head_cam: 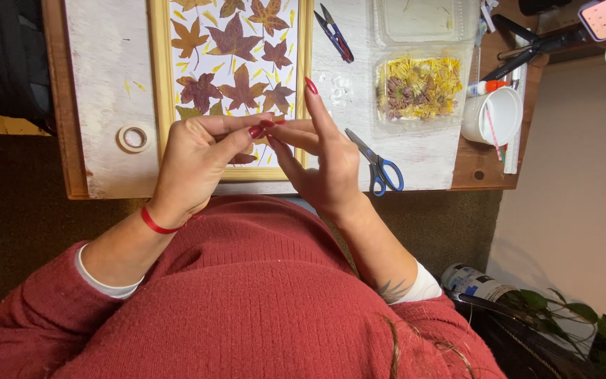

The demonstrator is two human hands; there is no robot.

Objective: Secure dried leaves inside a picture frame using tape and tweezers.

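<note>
A wooden frame [160, 84] lies on the white board, holding pressed autumn leaves [233, 42] and small yellow petals on a white sheet. My left hand [194, 161] and my right hand [320, 158] meet over the frame's near edge. Their fingertips pinch together at something very small; I cannot tell what it is. My right index finger points up, away from the pinch. Both wrists come out of red sweater sleeves, and a red band circles my left wrist.
A tape roll [134, 138] lies left of the frame. Blue-handled scissors [376, 165] lie right of my right hand, small snips [334, 31] farther back. A clear box of dried yellow flowers [419, 88], a white cup [494, 116] and a glue bottle [487, 87] stand at the right.
</note>
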